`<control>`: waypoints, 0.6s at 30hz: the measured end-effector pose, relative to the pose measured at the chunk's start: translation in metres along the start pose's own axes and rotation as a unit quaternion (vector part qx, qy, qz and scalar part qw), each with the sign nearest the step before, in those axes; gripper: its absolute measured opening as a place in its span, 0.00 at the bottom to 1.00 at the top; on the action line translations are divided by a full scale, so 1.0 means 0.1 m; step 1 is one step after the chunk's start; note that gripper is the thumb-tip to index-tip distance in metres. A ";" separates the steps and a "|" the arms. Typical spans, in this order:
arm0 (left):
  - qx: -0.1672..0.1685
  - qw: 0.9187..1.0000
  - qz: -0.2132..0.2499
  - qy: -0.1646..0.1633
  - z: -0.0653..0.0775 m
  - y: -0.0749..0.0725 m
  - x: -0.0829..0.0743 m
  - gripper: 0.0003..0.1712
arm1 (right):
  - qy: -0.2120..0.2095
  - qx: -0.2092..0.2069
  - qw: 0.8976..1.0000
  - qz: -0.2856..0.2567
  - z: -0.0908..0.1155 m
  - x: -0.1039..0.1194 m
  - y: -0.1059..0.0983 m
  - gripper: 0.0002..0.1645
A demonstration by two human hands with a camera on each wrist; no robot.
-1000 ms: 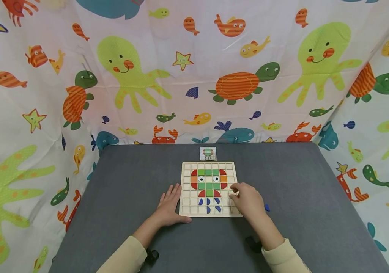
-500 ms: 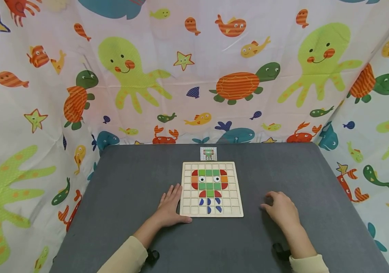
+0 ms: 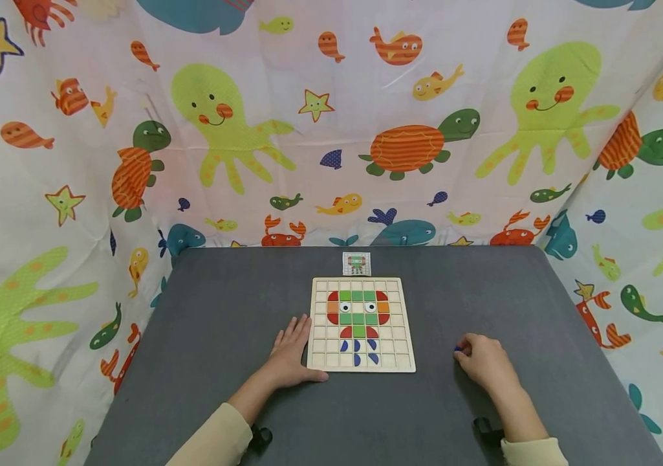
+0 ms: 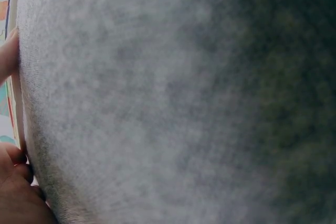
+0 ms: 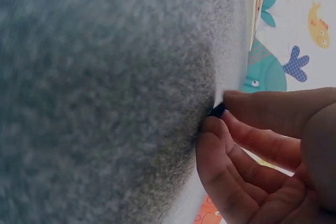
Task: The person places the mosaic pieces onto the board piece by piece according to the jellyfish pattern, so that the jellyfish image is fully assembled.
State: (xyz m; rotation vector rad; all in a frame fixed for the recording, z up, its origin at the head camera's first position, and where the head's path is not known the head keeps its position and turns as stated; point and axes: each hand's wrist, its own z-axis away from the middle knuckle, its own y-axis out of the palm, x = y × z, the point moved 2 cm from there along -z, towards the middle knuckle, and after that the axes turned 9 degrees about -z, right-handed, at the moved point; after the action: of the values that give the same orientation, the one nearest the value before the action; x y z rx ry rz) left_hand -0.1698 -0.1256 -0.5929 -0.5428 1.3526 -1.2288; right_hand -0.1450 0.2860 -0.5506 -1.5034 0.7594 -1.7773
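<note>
A wooden grid board (image 3: 400,323) lies on the grey table, bearing a figure of red, green, orange and eye tiles (image 3: 345,307), with several blue half-round pieces (image 3: 373,358) below. My left hand (image 3: 290,353) rests beside it, fingers extended along the left edge and thumb at the lower left corner. To the right of the board, my right hand (image 3: 487,362) pinches a small blue piece (image 3: 457,349) between thumb and fingertips. In the right wrist view that piece (image 5: 217,110) looks dark, close over the cloth and mostly hidden by the fingers.
A small picture card (image 3: 357,264) showing a similar figure lies just behind the board. The grey table (image 3: 238,291) ends at the back against a curtain (image 3: 331,129) printed with sea animals. Dark straps (image 3: 485,430) show under the wrists.
My right hand has moved from the board's right side out to the table on the right, and now pinches the blue piece that lay there. The left hand has stayed put.
</note>
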 end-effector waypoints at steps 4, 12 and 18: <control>0.002 1.000 0.000 -0.001 0.00 0.00 0.00 0.76 | -0.006 -0.016 1.000 -0.002 0.00 0.00 0.00 0.11; 0.003 1.000 0.004 -0.002 0.01 -0.01 -0.02 0.75 | -0.016 -0.016 0.999 -0.025 0.03 -0.06 -0.02 0.15; 0.000 1.000 0.003 0.000 0.01 -0.03 -0.02 0.75 | -0.045 -0.007 0.999 -0.025 0.01 -0.11 0.00 0.15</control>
State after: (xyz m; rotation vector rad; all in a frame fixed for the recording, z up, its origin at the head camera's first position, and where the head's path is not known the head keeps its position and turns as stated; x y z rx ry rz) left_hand -0.1695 -0.1251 -0.5897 -0.5388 1.3535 -1.2240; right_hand -0.1426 0.2946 -0.5566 -1.6139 0.6963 -1.7306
